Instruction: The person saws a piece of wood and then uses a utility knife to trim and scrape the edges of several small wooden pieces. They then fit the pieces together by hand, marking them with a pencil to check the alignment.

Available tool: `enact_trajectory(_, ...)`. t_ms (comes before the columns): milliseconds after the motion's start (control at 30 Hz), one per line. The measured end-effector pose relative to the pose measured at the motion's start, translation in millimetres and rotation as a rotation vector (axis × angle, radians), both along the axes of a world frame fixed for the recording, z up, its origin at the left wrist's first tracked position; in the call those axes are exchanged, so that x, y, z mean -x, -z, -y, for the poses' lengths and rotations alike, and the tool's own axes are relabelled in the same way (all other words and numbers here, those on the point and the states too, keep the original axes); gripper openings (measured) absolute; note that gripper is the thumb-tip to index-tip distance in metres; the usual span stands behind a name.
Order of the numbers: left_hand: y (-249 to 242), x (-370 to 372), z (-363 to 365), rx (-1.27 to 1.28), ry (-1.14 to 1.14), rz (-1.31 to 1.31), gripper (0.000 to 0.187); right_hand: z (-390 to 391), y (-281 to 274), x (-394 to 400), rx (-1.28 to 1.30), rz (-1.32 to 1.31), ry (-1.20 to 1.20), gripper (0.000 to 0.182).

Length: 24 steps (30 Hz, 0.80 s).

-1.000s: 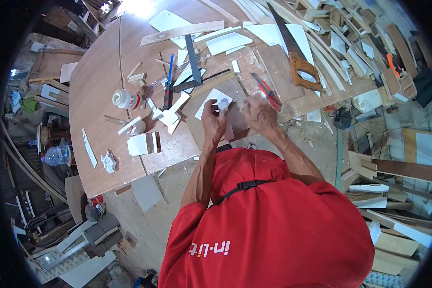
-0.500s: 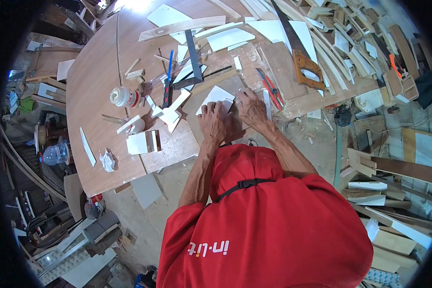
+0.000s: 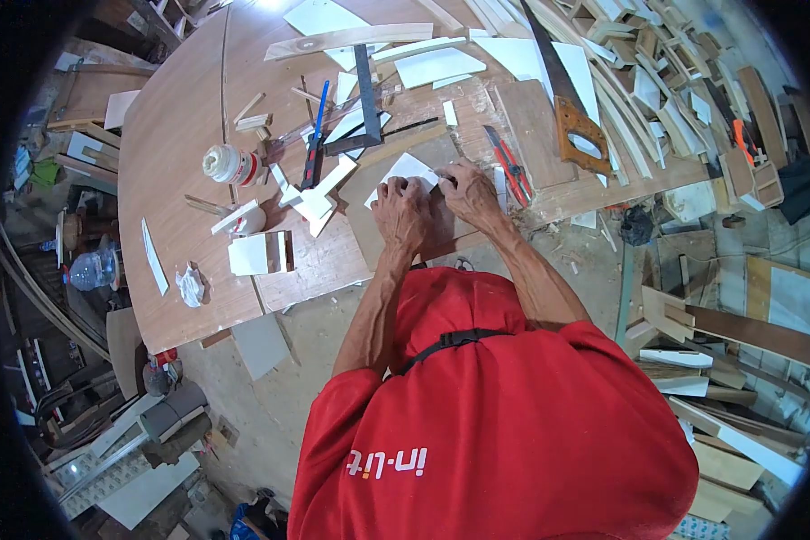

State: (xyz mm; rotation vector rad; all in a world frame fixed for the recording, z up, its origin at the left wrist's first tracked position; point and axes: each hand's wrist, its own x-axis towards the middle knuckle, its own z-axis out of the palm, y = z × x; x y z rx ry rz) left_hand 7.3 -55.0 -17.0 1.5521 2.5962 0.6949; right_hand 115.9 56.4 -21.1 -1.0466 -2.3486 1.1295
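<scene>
A small white board piece (image 3: 409, 169) lies at an angle on a brown panel (image 3: 362, 214) near the front of the workbench. My left hand (image 3: 401, 214) presses on its near side, fingers curled down over it. At the right corner of that piece, my right hand (image 3: 471, 193) has its fingers bent together in a pinch; whatever is between the fingertips is too small to make out. A red utility knife (image 3: 510, 169) rests just right of my right hand. Left of my left hand lie crossed white strips (image 3: 317, 205).
Farther up the bench are a metal try square (image 3: 365, 99), a blue-and-black tool (image 3: 317, 135) and a handsaw (image 3: 578, 135). To the left stand a white glue jar (image 3: 232, 166) and a white block (image 3: 259, 254). Wood offcuts (image 3: 661, 117) crowd the right side.
My right hand has shifted slightly left and its fingers have drawn together at the white piece's corner. My left fingers curl more tightly. The view has shifted slightly.
</scene>
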Motion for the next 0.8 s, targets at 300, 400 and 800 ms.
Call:
enact_trajectory(300, -1.0, -5.0, -2.4, -0.011, -0.040, 0.003, 0.027, 0.4, -8.5, 8.3, 0.016, 0.018, 0.066, 0.022)
enact_trajectory(400, -1.7, -5.6, -2.1, -0.006, -0.048, 0.003, 0.030, 1.6, -9.7, 12.8, 0.011, 0.067, 0.121, 0.024)
enact_trajectory(800, -19.6, -46.8, 75.0, -0.350, -0.490, 0.654, 0.066, 1.3, -14.8, 17.9, 0.097, 0.178, 0.181, 0.027)
